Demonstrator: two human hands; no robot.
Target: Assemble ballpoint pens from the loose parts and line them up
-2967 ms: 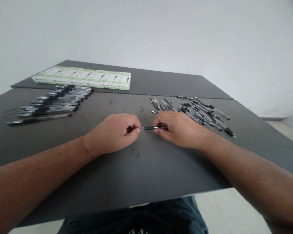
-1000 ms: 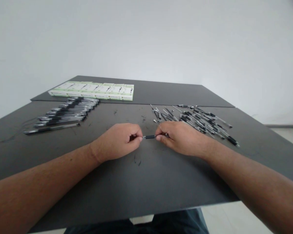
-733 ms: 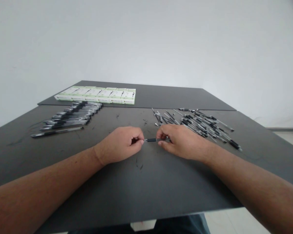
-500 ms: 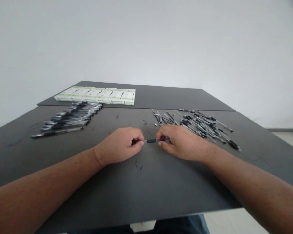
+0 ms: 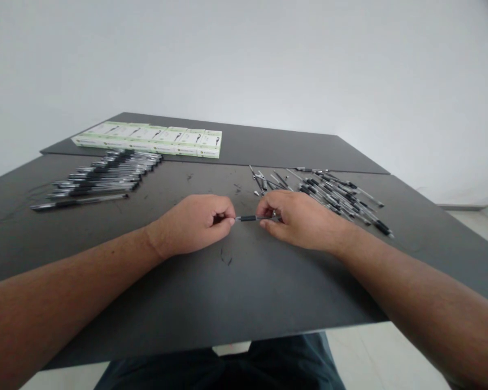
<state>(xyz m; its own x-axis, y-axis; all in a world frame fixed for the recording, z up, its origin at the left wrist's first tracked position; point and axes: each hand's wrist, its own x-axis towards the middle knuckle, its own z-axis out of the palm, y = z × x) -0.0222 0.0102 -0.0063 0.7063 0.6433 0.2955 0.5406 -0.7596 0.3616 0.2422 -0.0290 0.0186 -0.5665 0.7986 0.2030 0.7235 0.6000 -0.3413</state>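
Between my two hands a pen [image 5: 248, 218] with a black rubber grip lies level, a little above the dark table. The fingertips of my left hand [image 5: 201, 223] pinch its tip end. My right hand [image 5: 299, 219] is closed around the clear barrel; the far end is hidden by its fingers. Just behind my right hand is a loose heap of pens and pen parts [image 5: 333, 192]. Off to the left a row of pens [image 5: 101, 176] lies side by side.
Several white and green boxes [image 5: 150, 140] with pen pictures stand in a row at the back left. The dark table [image 5: 228, 292] has a seam across it and scattered dark marks. A white wall rises behind.
The camera view has tipped down a little, so everything sits higher in the picture. Both hands keep the same hold on the pen.
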